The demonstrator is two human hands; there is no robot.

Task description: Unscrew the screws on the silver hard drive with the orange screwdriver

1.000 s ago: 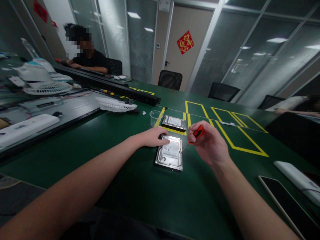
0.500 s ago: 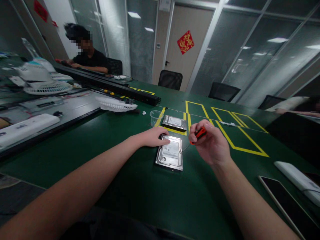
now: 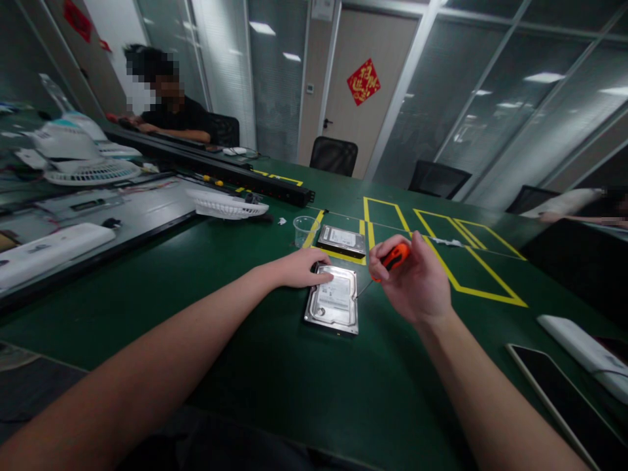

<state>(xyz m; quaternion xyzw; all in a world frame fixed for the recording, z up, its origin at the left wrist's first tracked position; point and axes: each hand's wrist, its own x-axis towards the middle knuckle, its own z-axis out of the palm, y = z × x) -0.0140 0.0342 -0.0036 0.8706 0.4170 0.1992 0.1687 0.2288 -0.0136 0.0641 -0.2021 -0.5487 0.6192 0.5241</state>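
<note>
A silver hard drive [image 3: 334, 307] lies label up on the green table [image 3: 245, 366]. My left hand [image 3: 303, 268] holds its upper left part, the thumb on its top face and the fingers at the far edge. My right hand [image 3: 409, 278] is closed around the orange and black handle of a screwdriver [image 3: 395, 256]. The thin shaft slants down to the left, its tip at the drive's right edge. Just behind lies a second hard drive [image 3: 342, 241] inside a yellow tape outline, beside a clear plastic cup [image 3: 305, 232].
Left are a white fan part [image 3: 226, 204], a large panel, a long black bar [image 3: 210, 163] and white fans [image 3: 73, 147]. A phone-like device [image 3: 564, 399] and a white strip [image 3: 583, 350] lie right. People sit at far left and far right.
The fingers of my right hand have shifted on the screwdriver, showing more of its orange handle. My left hand and the drive look unmoved.
</note>
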